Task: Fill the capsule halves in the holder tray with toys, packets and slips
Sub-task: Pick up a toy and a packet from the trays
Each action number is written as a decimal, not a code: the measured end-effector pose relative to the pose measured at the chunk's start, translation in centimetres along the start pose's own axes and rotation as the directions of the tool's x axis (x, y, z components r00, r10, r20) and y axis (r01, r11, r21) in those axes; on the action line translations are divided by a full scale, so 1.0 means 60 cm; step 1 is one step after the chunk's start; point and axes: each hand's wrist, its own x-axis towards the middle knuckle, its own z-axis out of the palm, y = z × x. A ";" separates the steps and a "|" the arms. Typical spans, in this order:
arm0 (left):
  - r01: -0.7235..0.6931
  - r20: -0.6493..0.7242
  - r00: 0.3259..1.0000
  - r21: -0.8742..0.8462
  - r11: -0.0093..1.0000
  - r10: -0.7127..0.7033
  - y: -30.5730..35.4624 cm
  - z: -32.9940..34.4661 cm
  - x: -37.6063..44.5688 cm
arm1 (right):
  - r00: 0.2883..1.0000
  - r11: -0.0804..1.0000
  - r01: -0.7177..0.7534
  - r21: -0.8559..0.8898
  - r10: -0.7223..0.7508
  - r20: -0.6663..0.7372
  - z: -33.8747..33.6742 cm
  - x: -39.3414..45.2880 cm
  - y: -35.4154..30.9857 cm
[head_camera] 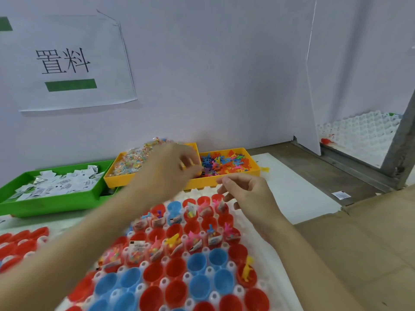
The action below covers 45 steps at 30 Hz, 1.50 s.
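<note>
Holder tray [272, 258]: white, studded, filling the near centre of the surface [298, 194]; its right edge runs beside a brown cardboard flap [368, 243], its far edge touches the yellow bins.
Capsule halves [202, 286]: red and blue cups seated in the tray. Near rows hold nothing visible except one red cup at the right with a yellow toy; middle and far rows hold toys, packets and slips.
Second batch of red halves [20, 241]: near left, apart from the main tray.
Right hand [249, 194]: over the tray's far right corner, fingers loosely curled, thumb and forefinger close together; whether anything is pinched cannot be told.
Left hand [170, 169]: blurred, reaching across the far edge of the tray to the junction of the two yellow bins, fingers curled around something small and yellow.
Green bin [51, 205]: far left, white slips inside.
Yellow bin of packets [116, 182]: far centre.
Yellow bin of toys [249, 158]: far right of centre, multicoloured figures.
Open room: bare white surface right of the bins.
Wall sign [67, 61]: behind, on the partition.
</note>
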 end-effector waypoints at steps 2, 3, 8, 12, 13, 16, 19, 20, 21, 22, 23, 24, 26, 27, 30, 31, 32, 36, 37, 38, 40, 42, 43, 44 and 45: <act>0.111 -0.091 0.990 0.039 0.993 -0.107 -0.057 -0.017 0.032 | 1.000 1.000 -0.009 -0.006 0.009 0.008 0.002 0.001 0.002; 0.163 -0.103 0.983 0.092 0.982 -0.154 -0.083 -0.017 0.057 | 1.000 1.000 -0.009 -0.009 0.009 0.010 0.002 0.002 0.002; 0.346 0.031 0.924 0.358 0.867 -0.382 -0.208 -0.007 0.103 | 1.000 1.000 -0.009 0.005 0.009 0.008 0.003 0.002 0.003; 0.371 0.042 0.906 0.401 0.838 -0.421 -0.238 0.001 0.116 | 1.000 1.000 -0.021 0.000 0.021 0.019 0.003 0.003 0.005; 0.377 0.024 0.908 0.392 0.839 -0.419 -0.239 0.003 0.118 | 0.999 1.000 -0.022 -0.004 0.022 0.023 0.003 0.003 0.005; 0.373 0.011 0.914 0.365 0.853 -0.405 -0.240 0.010 0.124 | 0.999 1.000 -0.026 -0.002 0.026 0.038 0.003 0.003 0.005; 0.380 -0.035 0.919 0.341 0.860 -0.392 -0.238 0.016 0.124 | 0.998 1.000 -0.027 0.002 0.027 0.048 0.004 0.001 0.005; 0.385 -0.063 0.920 0.326 0.863 -0.386 -0.237 0.017 0.124 | 0.999 1.000 -0.027 -0.001 0.027 0.047 0.003 0.001 0.005; 0.386 -0.099 0.922 0.309 0.869 -0.374 -0.236 0.017 0.122 | 0.999 1.000 -0.030 -0.005 0.030 0.046 0.003 0.002 0.005; 0.384 -0.140 0.923 0.294 0.875 -0.358 -0.235 0.016 0.118 | 0.998 0.999 -0.034 -0.006 0.034 0.044 0.003 0.001 0.005; 0.377 -0.188 0.924 0.283 0.882 -0.334 -0.232 0.013 0.114 | 0.999 0.999 -0.032 -0.006 0.032 0.042 0.003 0.002 0.003; 0.366 -0.229 0.924 0.282 0.887 -0.308 -0.226 0.011 0.108 | 0.999 0.999 -0.033 -0.006 0.033 0.041 0.002 0.001 0.003; 0.312 -0.302 0.925 0.257 0.915 -0.230 -0.206 0.003 0.095 | 0.999 0.999 -0.035 -0.006 0.036 0.034 0.000 0.000 0.002; 0.263 -0.336 0.924 0.214 0.941 -0.182 -0.191 -0.001 0.087 | 0.999 0.999 -0.032 -0.003 0.032 0.033 -0.001 -0.001 0.000; 0.104 -0.346 0.935 0.056 0.993 -0.078 -0.121 -0.008 0.051 | 0.999 1.000 -0.021 0.004 0.021 0.041 0.001 -0.002 -0.005; 0.084 -0.313 0.946 -0.025 0.996 -0.087 -0.094 -0.007 0.035 | 0.998 1.000 -0.015 0.006 0.015 0.056 0.002 -0.003 -0.007; 0.080 -0.254 0.961 -0.134 0.988 -0.112 -0.067 -0.004 0.016 | 0.996 1.000 -0.015 0.010 0.014 0.084 0.005 -0.005 -0.009; 0.067 -0.094 0.987 -0.484 0.872 -0.128 0.009 0.006 -0.048 | 0.974 0.999 0.009 0.039 -0.018 0.228 0.017 -0.019 -0.022; 0.075 -0.097 0.985 -0.502 0.861 -0.142 0.018 0.006 -0.059 | 0.968 0.998 0.033 0.054 -0.046 0.248 0.016 -0.022 -0.027; 0.086 -0.109 0.981 -0.501 0.861 -0.161 0.023 0.006 -0.069 | 0.962 0.997 0.055 0.061 -0.069 0.263 0.016 -0.024 -0.030; 0.116 -0.126 0.971 -0.490 0.864 -0.202 0.027 0.005 -0.087 | 0.951 0.995 0.067 0.074 -0.086 0.298 0.015 -0.028 -0.037; 0.123 -0.142 0.966 -0.483 0.867 -0.216 0.030 -0.001 -0.103 | 0.940 0.994 0.070 0.087 -0.095 0.328 0.016 -0.032 -0.043; 0.120 -0.147 0.966 -0.474 0.872 -0.213 0.031 -0.006 -0.109 | 0.938 0.993 0.074 0.089 -0.100 0.332 0.017 -0.034 -0.046; 0.119 -0.146 0.967 -0.471 0.874 -0.210 0.031 -0.009 -0.115 | 0.937 0.993 0.077 0.092 -0.103 0.334 0.019 -0.035 -0.048; 0.120 -0.135 0.968 -0.481 0.868 -0.209 0.031 -0.012 -0.120 | 0.937 0.992 0.078 0.096 -0.106 0.334 0.020 -0.036 -0.049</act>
